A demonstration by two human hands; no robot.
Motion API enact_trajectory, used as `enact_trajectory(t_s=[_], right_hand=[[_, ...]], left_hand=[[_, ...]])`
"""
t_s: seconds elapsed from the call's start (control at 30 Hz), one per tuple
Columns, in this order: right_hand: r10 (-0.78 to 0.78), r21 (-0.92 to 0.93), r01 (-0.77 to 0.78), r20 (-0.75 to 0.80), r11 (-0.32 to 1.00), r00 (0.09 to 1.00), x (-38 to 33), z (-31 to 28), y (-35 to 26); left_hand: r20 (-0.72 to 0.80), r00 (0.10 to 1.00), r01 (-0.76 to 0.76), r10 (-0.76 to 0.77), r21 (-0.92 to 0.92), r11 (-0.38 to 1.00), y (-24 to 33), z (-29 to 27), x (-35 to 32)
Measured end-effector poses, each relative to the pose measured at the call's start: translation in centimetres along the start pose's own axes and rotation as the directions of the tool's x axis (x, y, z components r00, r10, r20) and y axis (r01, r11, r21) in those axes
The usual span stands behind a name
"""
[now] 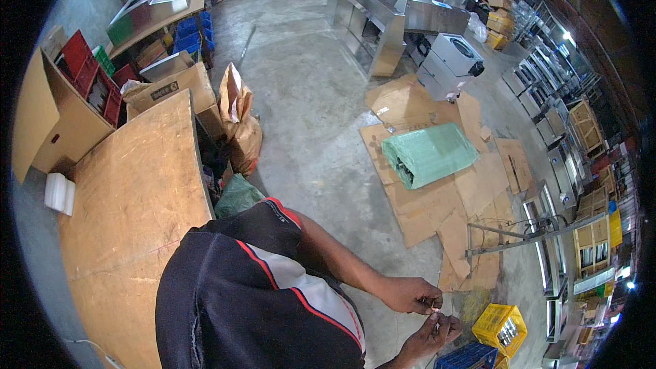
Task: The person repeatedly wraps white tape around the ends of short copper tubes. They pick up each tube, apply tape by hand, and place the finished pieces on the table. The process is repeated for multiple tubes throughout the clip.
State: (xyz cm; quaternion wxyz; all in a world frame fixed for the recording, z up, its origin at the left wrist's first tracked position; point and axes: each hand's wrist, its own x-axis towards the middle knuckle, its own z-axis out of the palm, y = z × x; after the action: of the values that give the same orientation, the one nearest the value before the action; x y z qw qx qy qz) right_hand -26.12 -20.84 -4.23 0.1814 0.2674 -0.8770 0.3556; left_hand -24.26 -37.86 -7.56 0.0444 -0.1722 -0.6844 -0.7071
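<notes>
Concrete floor point(307, 130) strewn with cardboard sheets point(437, 198); both hands' fingers point(427, 303) pinch something tiny above a yellow crate point(501, 328).

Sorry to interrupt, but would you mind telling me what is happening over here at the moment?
A person in a dark shirt with red and white stripes stands beside a wooden table in a workshop. The left hand and the right hand are held close together, pinching something small and pale between the fingers; what it is cannot be told. Just below the hands sit a yellow crate and a blue crate. Farther off, a green-wrapped bundle lies on flattened cardboard.
</notes>
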Motion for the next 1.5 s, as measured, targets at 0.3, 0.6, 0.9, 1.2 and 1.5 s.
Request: enact_trajectory(t_s=[0.3,0.6,0.9,1.2,1.5], right_hand=[[0.169,-0.092,-0.159,0.116,0.983,0.979,-0.7,-0.4,-1.0],[0.262,0.011,-0.264,0.091,0.965,0.961,-2.1,0.3,-0.8],[0.254,-0.038,-0.251,0.086,0.967,0.963,-2.9,0.1,0.6],[0.537,0.16,-0.534,0.03,0.83,0.843,-4.9,1.2,1.8],[0.534,0.447,-0.409,-0.198,0.796,0.822,-4.1,0.8,0.4]], left_hand=[[0.032,0.99,0.138,-0.137,-0.008,0.99,0.1,0.2,-0.1],[0.028,0.992,0.127,-0.126,-0.029,0.992,0.3,0.6,-0.6],[0.008,0.999,0.036,-0.037,0.09,0.995,-1.4,0.7,0.2],[0.036,0.99,0.131,-0.133,0.043,0.99,-2.2,1.4,-0.4],[0.252,0.799,0.601,-0.546,-0.365,0.711,0.5,-0.4,1.3]])
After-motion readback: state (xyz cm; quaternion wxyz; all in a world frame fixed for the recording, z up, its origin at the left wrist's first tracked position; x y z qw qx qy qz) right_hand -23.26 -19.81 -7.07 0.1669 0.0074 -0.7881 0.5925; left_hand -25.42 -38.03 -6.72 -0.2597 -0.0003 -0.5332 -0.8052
